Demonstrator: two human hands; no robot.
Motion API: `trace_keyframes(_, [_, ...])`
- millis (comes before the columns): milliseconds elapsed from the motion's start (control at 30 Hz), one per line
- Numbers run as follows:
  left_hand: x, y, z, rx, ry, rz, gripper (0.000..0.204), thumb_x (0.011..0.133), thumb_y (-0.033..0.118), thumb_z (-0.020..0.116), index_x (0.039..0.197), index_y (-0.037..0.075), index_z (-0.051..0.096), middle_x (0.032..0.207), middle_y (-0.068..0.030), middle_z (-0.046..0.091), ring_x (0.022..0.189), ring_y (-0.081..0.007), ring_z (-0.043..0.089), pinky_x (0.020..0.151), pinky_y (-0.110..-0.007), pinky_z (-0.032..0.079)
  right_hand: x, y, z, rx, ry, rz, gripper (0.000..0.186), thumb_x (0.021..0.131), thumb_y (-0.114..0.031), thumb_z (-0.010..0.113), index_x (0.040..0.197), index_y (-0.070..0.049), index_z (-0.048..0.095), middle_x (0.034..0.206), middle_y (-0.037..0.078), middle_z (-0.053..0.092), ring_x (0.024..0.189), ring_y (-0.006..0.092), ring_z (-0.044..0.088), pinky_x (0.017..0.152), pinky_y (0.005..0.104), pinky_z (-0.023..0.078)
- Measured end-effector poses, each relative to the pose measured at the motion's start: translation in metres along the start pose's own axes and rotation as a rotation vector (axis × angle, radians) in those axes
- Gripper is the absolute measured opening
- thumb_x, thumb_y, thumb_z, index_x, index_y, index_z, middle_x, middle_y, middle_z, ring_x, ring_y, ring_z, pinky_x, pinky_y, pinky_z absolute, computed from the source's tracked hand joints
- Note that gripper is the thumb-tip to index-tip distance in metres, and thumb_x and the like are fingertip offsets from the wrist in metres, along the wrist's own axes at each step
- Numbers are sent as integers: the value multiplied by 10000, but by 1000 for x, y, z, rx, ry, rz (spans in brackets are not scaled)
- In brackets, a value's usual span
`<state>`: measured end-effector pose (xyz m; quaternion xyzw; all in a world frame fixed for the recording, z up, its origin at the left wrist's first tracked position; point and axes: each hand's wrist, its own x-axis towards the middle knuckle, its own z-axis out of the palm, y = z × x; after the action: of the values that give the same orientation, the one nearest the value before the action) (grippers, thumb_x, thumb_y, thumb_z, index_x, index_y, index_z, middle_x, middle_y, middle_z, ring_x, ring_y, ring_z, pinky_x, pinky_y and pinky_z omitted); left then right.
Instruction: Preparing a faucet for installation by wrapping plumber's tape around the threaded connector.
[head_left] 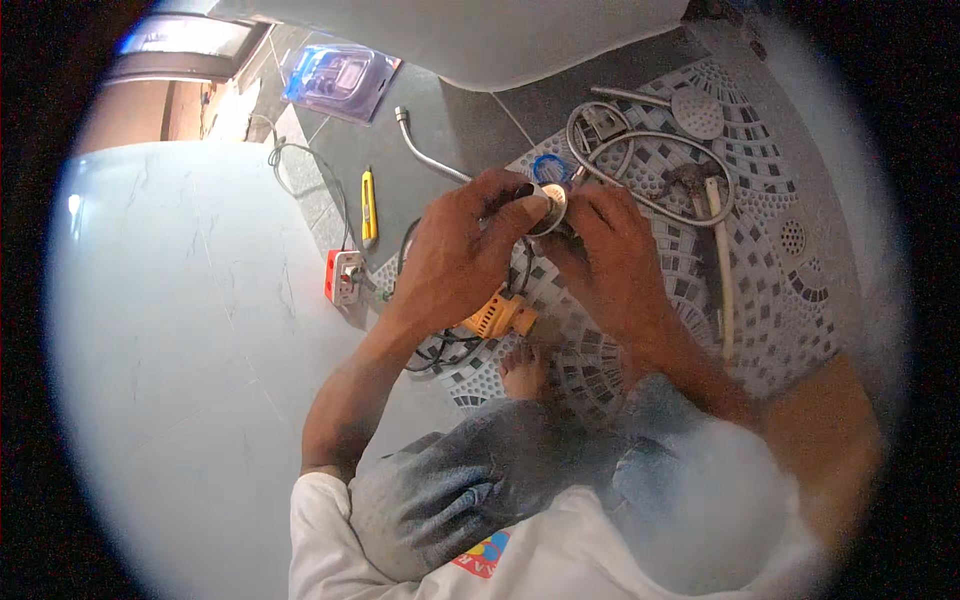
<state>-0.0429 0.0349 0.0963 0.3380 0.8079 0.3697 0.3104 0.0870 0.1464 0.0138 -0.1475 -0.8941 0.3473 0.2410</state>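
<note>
In front of me, my left hand grips a round, shiny metal fitting, with the thumb pressed along its edge. My right hand is closed against the fitting's right side, its fingertips partly hidden. A slim, bent metal tube with a nut at its far end runs toward the left hand. Its near end is hidden, so I cannot tell whether it joins the fitting. Just beyond the fingers lies a blue ring-shaped item. Under the left wrist sits a yellow power tool with a black cord.
At right are a shower head, a coiled metal hose, a pale pipe and a floor drain. A yellow utility knife, a red-and-white socket block and a blister pack lie left.
</note>
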Motion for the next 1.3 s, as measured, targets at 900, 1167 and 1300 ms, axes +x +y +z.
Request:
trace_keyframes(900, [0,-42,-17,-187,-187,-101,418,990,340,516,1074,-38,675,998,-123,676,934,-169,607,842,-337,472,4,-4,-35,494,-349,186,292,728,-265,778,887,-29,710,876,150,648,825,317,637,751,398,502])
trace_keyframes(1167, [-3,-30,1,-149,-135,-100,378,966,303,586,1065,-50,681,1054,-104,674,957,-156,599,837,-298,475,2,-15,-31,547,-563,105,365,745,-329,732,964,-38,714,1028,158,651,927,332,641,818,438,506])
trace_keyframes(1300, [-1,-30,1,-154,-159,-79,296,908,214,663,1009,-61,700,1171,-126,644,1017,-174,610,876,-309,480,5,-13,-27,532,-622,130,381,750,-340,719,995,-48,717,1073,151,656,968,337,641,841,436,504])
